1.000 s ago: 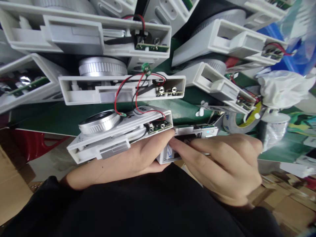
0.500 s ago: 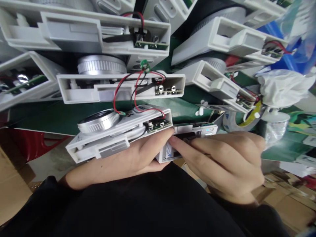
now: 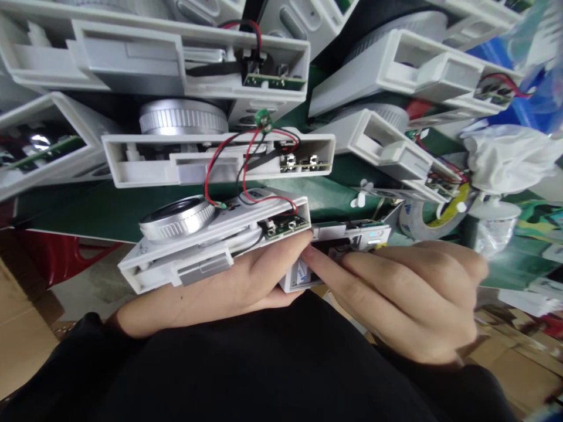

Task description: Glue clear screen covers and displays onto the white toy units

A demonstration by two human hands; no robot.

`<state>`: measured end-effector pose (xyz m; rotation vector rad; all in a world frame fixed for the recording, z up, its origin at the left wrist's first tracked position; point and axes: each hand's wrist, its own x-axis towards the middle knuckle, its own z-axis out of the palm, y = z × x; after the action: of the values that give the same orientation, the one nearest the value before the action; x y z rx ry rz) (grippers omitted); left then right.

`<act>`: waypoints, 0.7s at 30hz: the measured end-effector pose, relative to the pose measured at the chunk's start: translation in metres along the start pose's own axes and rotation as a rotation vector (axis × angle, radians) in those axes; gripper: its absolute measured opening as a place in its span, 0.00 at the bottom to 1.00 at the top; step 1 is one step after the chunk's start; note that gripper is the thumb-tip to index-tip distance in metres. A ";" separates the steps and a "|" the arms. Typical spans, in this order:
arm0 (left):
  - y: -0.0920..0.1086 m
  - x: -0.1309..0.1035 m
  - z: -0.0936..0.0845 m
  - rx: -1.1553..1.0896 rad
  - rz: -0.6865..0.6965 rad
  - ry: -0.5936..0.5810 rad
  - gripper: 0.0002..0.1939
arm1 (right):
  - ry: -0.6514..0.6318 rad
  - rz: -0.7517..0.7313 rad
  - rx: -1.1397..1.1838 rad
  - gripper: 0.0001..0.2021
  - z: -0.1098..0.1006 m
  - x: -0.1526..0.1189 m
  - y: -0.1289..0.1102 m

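Note:
My left hand point(image 3: 268, 272) grips the near left part of a white housing point(image 3: 295, 285) close to my body. A patch of white backing with blue print shows inside that housing. My right hand point(image 3: 409, 293) reaches in from the right, its index fingertip pressed at the housing's opening beside my left thumb; its other fingers are curled, and what they hold, if anything, is hidden. Just above my left hand sits another white housing point(image 3: 153, 266) with a silver ring point(image 3: 176, 220), a small circuit board and red and black wires. It partly covers my left wrist.
More white housings point(image 3: 220, 167) with exposed boards stand behind on the green table point(image 3: 88, 208). At the right are a tape roll point(image 3: 431, 220), a bottle covered by white cloth point(image 3: 497, 155) and blue plastic. Cardboard boxes point(image 3: 523, 357) lie lower right, a red stool point(image 3: 57, 252) at left.
My right hand has shifted slightly to the right and its knuckles sit a little further out. The whole view has moved slightly. My left hand keeps its grip.

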<state>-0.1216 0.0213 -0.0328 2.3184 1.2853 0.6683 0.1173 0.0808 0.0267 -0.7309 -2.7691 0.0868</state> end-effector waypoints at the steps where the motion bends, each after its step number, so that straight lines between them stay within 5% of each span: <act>1: 0.000 0.000 0.000 0.004 0.002 -0.002 0.28 | -0.010 -0.010 -0.005 0.15 0.000 0.001 0.001; 21: -0.003 0.000 0.000 0.011 0.021 0.004 0.29 | 0.024 0.029 0.064 0.10 0.007 -0.004 -0.001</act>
<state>-0.1232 0.0225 -0.0343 2.3441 1.2709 0.6748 0.1179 0.0777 0.0194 -0.7510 -2.7199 0.1711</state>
